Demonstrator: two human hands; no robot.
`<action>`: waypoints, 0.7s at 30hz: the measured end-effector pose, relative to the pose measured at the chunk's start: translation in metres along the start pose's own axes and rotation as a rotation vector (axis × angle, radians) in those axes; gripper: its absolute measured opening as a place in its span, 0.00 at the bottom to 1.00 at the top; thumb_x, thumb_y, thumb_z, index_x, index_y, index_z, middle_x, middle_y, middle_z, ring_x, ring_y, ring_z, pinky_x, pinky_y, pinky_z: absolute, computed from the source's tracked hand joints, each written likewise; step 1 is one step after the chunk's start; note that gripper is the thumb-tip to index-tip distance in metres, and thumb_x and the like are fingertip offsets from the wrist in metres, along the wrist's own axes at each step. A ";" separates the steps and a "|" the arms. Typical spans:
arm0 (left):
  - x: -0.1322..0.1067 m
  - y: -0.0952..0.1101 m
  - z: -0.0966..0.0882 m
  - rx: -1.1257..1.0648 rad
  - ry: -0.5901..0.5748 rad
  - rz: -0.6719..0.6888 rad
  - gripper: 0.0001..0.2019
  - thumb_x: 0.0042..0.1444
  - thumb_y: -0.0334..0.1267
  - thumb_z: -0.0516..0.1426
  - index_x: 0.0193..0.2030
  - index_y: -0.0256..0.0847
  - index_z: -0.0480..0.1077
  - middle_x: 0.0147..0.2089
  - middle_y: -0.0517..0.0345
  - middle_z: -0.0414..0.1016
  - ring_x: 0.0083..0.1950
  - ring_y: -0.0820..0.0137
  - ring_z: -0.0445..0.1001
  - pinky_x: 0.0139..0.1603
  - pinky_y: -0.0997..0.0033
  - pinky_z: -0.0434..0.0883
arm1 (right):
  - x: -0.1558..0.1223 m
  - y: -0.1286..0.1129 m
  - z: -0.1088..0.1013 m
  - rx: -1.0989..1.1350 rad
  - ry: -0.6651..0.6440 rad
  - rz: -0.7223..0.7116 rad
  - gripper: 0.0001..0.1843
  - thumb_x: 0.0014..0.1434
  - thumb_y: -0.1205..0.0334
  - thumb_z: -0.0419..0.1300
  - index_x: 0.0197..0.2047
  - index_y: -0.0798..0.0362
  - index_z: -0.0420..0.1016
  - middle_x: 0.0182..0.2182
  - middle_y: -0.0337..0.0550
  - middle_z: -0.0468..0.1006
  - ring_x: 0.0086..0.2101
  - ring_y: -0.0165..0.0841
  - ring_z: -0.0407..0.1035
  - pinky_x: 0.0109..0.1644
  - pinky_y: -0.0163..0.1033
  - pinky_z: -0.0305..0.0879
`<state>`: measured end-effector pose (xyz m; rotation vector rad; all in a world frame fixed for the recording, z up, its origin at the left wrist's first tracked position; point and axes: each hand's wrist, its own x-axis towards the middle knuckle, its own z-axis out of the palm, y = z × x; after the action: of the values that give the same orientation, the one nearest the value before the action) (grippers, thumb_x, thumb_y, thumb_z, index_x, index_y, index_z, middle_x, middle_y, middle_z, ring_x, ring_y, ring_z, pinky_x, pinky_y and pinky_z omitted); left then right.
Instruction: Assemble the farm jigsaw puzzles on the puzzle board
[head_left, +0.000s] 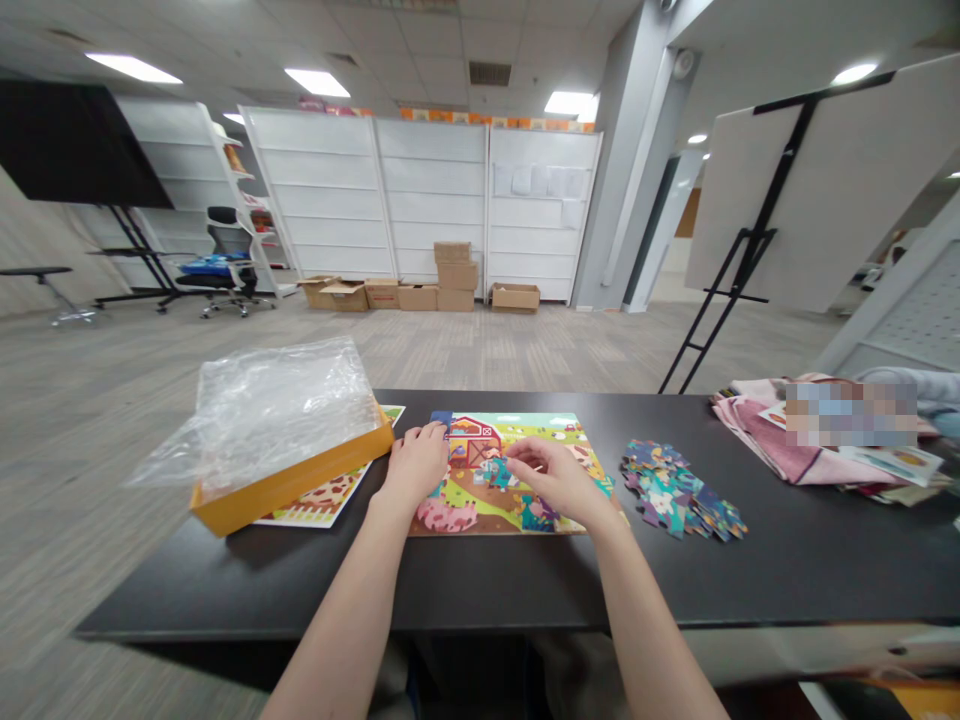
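A colourful farm jigsaw puzzle [547, 430] with a red barn lies on the black table [525, 590] in front of me. My left hand [416, 462] rests palm down on the puzzle's left edge, fingers curled against the board. My right hand [551, 478] hovers over the puzzle's middle, thumb and fingers pinched on a small puzzle piece [501, 470] held against the picture. A heap of loose puzzle pieces [679, 492] lies on the table just right of the puzzle.
A yellow box lid [292, 480] with crumpled clear plastic [277, 405] on it sits at the left, over a printed picture sheet [322, 505]. Pink cloth and papers [780, 440] lie at the far right. An easel board [825, 180] stands behind the table.
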<state>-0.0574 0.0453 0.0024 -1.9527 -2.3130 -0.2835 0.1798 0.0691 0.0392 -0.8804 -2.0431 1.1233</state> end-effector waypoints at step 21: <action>-0.020 0.004 -0.019 -0.087 -0.003 -0.222 0.20 0.60 0.49 0.56 0.48 0.34 0.73 0.45 0.41 0.78 0.48 0.54 0.78 0.47 0.62 0.72 | -0.002 0.003 -0.005 -0.021 0.009 0.022 0.11 0.59 0.55 0.60 0.40 0.53 0.76 0.36 0.44 0.80 0.35 0.34 0.74 0.41 0.40 0.69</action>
<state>-0.0504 0.0229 0.0171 -1.7323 -2.5628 -0.4055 0.1858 0.0711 0.0385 -0.9182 -2.0461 1.1101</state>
